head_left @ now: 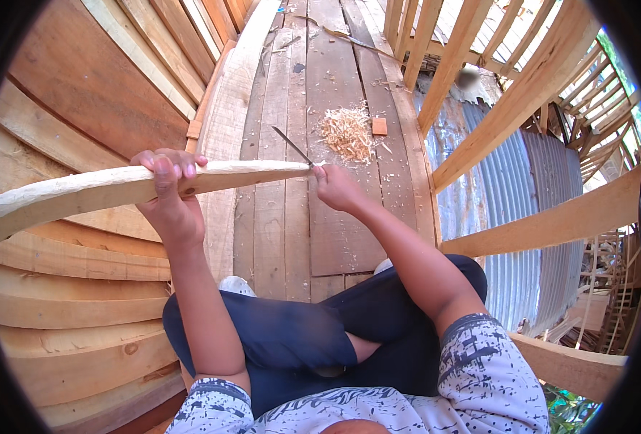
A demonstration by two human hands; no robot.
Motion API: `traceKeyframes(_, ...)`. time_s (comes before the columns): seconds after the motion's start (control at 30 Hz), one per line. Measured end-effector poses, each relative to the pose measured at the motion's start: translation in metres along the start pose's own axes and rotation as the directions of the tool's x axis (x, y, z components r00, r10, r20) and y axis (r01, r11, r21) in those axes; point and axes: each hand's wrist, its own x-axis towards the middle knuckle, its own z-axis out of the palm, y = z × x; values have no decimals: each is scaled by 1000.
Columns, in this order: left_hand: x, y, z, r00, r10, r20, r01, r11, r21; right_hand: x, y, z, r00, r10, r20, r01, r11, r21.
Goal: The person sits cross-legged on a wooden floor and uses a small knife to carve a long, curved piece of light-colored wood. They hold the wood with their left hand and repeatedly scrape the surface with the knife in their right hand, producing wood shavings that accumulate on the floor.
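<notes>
A long pale piece of wood [252,174], bent-looking in this view, reaches from the left rim to the middle. Its upper face looks rough and whittled. My left hand [172,189] is wrapped around it, thumb on the near side and fingers over the top. At the wood's right end, my right hand [337,188] is closed on a knife whose handle is hidden in the fist. The thin dark knife blade [291,145] points away and to the left, its base close to the wood's tip; whether the edge touches is unclear.
Wood shavings [346,133] lie heaped on the plank floor [270,231], beside a small orange-brown block [379,126]. Board walling [82,289] stands at left. Wooden rails [545,217] line the right, above corrugated metal roofing [501,188]. My crossed legs [284,329] are below.
</notes>
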Motion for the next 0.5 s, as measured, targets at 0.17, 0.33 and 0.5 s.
traceKeyframes(0.17,-3,4,-8,999,2,-46,-1,1000,18,-27,-64,-10,986,-159,52,164,980,-109)
traceKeyframes(0.33,1,2,2,1000,-3,-4,3,1000,1,3,40,-2,995,98,14,-94,977,-192)
traceKeyframes(0.5,-8,6,11,997,31,67,-36,997,67,-14,-33,-7,999,-43,19,45,996,-83)
